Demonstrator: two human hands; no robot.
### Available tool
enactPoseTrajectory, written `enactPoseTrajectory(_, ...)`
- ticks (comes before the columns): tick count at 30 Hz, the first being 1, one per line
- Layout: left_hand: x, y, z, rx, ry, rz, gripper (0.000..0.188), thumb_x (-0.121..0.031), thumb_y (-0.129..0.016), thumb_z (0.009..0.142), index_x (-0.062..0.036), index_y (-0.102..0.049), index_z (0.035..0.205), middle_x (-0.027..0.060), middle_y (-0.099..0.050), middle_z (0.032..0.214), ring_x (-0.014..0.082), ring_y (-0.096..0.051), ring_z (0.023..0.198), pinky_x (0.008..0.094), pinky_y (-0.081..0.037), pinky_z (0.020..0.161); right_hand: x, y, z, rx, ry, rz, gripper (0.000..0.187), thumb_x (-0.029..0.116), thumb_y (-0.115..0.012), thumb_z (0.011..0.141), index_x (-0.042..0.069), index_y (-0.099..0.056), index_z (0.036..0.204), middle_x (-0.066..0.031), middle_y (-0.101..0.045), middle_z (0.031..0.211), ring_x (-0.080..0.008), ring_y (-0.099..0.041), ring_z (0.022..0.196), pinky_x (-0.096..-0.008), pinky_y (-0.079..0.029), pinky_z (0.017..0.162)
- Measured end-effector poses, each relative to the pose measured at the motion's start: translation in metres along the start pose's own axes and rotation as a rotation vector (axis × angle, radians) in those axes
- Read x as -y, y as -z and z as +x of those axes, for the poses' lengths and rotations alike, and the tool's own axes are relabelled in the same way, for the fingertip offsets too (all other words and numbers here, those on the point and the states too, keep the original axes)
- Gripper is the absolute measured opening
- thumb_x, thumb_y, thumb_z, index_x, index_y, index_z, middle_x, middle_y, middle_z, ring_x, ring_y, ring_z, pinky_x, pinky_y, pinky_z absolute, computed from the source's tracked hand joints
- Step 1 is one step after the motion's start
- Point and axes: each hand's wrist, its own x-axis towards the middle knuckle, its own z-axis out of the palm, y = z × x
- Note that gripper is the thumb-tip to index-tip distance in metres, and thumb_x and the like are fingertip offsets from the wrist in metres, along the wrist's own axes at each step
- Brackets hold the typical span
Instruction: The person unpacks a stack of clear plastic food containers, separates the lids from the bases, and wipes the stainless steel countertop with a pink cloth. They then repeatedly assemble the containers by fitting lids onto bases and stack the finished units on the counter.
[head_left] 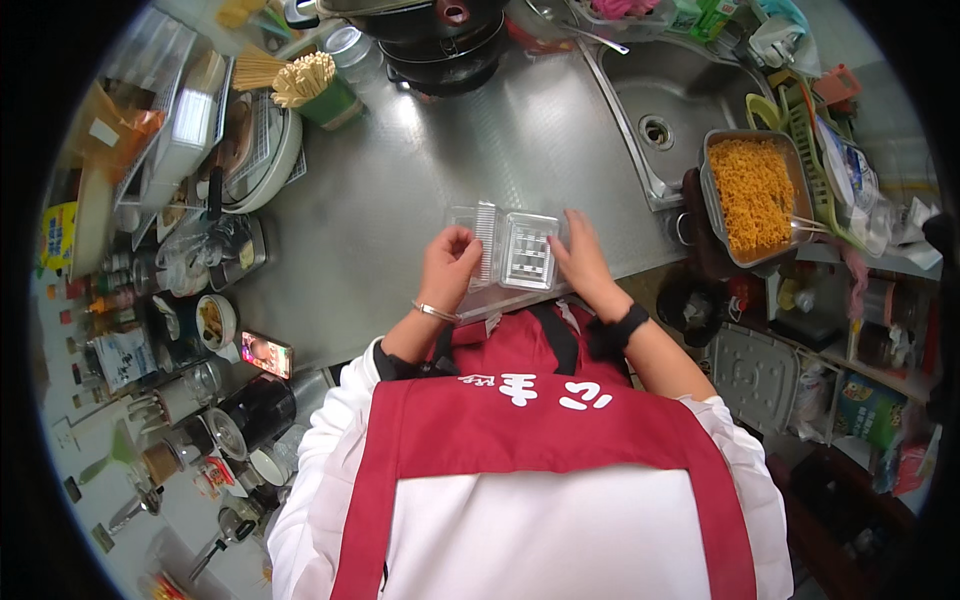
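Observation:
A clear plastic clamshell box lies unfolded on the steel counter right in front of me, its ribbed lid to the left of the base. My left hand is closed, its curled fingers and thumb at the lid's outer edge. Along the right side of the base, my right hand has its fingers stretched out, with the thumb at the box's rim. The base holds nothing that I can see.
At right, a tray of orange noodles stands beside the steel sink. A dark pot is at the back, wooden sticks in a green holder back left. A lit phone and a bowl of food are at left.

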Motion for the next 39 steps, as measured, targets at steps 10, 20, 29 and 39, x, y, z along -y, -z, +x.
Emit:
enactPoseTrajectory(10,-0.038,-0.015,-0.017,0.234,-0.081,-0.064,0.014,-0.008,-0.056,0.081,-0.0006,-0.053,0.093,0.001,-0.057,0.083,0.0065,-0.052,0.075,0.0196,-0.042,0.067,0.084,0.041,-0.019,0.596,-0.209,0.935,0.032,0.016,-0.055,0.083,-0.003,-0.049,0.108,-0.0054,-0.055,0.099,-0.0115,-0.052,0.091,-0.0242,-0.044,0.077)
enactPoseTrajectory(20,-0.036,-0.014,-0.014,0.295,-0.009,-0.126,0.015,-0.009,-0.058,0.081,0.0008,-0.053,0.091,0.0021,-0.057,0.081,0.0075,-0.053,0.074,0.0206,-0.044,0.064,0.073,0.041,-0.02,0.661,-0.352,1.077,0.033,0.023,-0.05,0.087,0.0,-0.05,0.112,-0.0029,-0.054,0.098,-0.0093,-0.051,0.09,-0.0251,-0.047,0.075)
enactPoseTrajectory(29,-0.037,-0.011,-0.012,0.312,0.026,-0.112,0.018,-0.01,-0.054,0.083,0.001,-0.053,0.097,0.0032,-0.058,0.083,0.0084,-0.054,0.073,0.0217,-0.045,0.066,0.07,0.04,-0.021,0.666,-0.362,1.198,0.035,0.024,-0.048,0.088,-0.002,-0.05,0.111,-0.0055,-0.055,0.102,-0.0115,-0.052,0.093,-0.0263,-0.046,0.079)
enactPoseTrajectory(39,-0.056,-0.01,-0.019,0.456,-0.043,0.282,0.029,-0.008,-0.065,0.073,0.0021,-0.053,0.098,0.0034,-0.058,0.083,0.0096,-0.055,0.076,0.0228,-0.046,0.069,0.068,0.04,-0.018,0.638,-0.438,1.4,0.033,0.022,-0.048,0.088,-0.003,-0.05,0.11,-0.0084,-0.054,0.102,-0.0141,-0.053,0.093,-0.0293,-0.046,0.08)
